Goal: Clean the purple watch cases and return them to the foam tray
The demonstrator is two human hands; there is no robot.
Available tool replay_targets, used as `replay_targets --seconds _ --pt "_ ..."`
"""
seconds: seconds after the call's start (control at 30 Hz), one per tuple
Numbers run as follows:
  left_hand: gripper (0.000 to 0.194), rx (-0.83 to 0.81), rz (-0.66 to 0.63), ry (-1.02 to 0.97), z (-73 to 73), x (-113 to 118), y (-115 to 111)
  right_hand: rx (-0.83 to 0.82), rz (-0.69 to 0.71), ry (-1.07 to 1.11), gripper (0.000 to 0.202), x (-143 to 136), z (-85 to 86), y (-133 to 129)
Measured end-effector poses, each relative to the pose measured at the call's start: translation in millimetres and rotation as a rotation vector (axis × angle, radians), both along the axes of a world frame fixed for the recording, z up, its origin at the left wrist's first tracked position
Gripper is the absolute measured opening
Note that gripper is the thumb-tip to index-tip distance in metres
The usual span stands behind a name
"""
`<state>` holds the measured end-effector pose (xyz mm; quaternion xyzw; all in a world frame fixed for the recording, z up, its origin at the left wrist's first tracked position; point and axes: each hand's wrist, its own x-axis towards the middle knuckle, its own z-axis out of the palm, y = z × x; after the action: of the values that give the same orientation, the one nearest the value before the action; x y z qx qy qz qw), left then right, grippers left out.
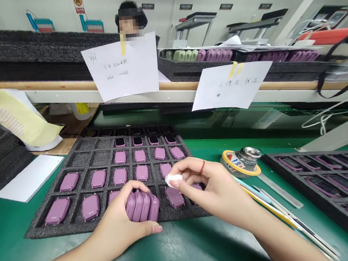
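My left hand (120, 219) is wrapped round a row of several purple watch cases (142, 206), standing on edge side by side over the front of a black foam tray (97, 157). To its right, my right hand (207, 184) pinches a small white wad (174, 179) between thumb and fingers, above the tray's right part. Purple cases (98, 178) lie singly in the tray's compartments, and those in a back row (137, 141) show dark screens. One purple case (175, 197) lies just below the white wad.
A glass jar (247, 161) with yellow tape, thin sticks (282, 212) and another tray (323, 175) are at the right. White sheets (30, 177) lie left. Papers (125, 72) hang from a shelf edge (177, 91) across the back; a person (131, 20) is behind it.
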<state>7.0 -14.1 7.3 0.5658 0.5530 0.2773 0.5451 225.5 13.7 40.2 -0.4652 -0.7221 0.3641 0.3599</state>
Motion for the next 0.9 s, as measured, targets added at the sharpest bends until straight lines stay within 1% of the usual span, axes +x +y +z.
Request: replay_targets --seconds 0.13,0.27,0.33,0.4,0.43,0.5,0.57,0.63,0.7,0.77,0.83,0.9 --pt "0.052 -0.034 0.018 -0.035 1.5 2 0 -0.028 0.031 -0.016 0.011 1 -1.7 3" --pt "0.051 -0.044 0.029 -0.018 2.6 2 0 0.044 -0.017 -0.057 0.02 5 1.6 5" --pt "0.052 -0.055 0.026 -0.019 2.4 2 -1 0.113 -0.041 -0.185 0.018 16 5.5 8" --pt "0.052 -0.06 0.034 -0.023 2.1 3 -1 0.162 -0.078 -0.393 0.019 33 5.7 11" --pt "0.052 -0.057 0.041 -0.026 1.9 3 0 0.161 -0.11 -0.503 0.021 43 3.3 14" --pt "0.051 -0.054 0.052 -0.026 1.6 3 0 0.116 -0.211 -0.674 0.022 65 -6.6 17" --pt "0.051 -0.063 0.052 -0.024 1.6 3 1 0.082 -0.321 -0.762 0.021 86 -20.4 18" --pt "0.051 -0.079 0.044 -0.029 1.9 3 1 0.082 -0.385 -0.781 0.023 103 -32.9 15" --pt "0.051 -0.085 0.037 -0.041 2.3 3 2 0.07 -0.407 -0.755 0.026 114 -41.0 10" --pt "0.049 -0.082 0.034 -0.053 2.7 4 2 0.034 -0.414 -0.739 0.032 120 -45.0 4" --pt "0.049 -0.08 0.036 -0.057 2.5 4 2 -0.008 -0.42 -0.772 0.038 124 -47.6 1" --pt "0.049 -0.078 0.042 -0.06 1.4 4 2 -0.051 -0.4 -0.834 0.035 126 -50.9 1"
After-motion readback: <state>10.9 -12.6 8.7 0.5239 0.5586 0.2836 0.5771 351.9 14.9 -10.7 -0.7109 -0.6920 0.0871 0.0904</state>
